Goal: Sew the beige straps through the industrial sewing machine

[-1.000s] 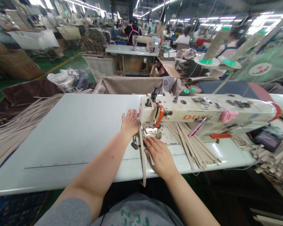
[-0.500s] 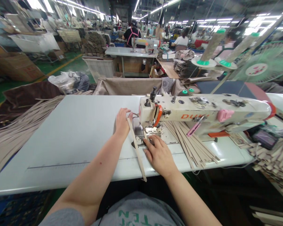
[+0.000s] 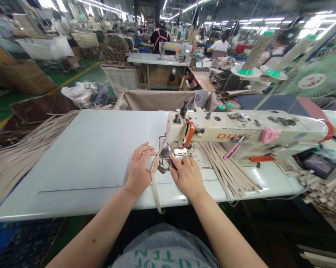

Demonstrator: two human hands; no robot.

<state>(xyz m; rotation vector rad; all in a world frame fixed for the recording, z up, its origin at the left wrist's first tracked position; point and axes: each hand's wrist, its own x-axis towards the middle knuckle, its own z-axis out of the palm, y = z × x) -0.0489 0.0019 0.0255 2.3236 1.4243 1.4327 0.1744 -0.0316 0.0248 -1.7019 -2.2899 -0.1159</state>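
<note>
While the left hand has its grip pinched on a narrow beige strip, which runs from beside the head of the sewing machine down past the near edge of the bench, the right hand lies palm down near the presser foot; I cannot tell whether its grip holds anything. Under the machine's arm, a bundle of similar strips fans toward the bench edge.
</note>
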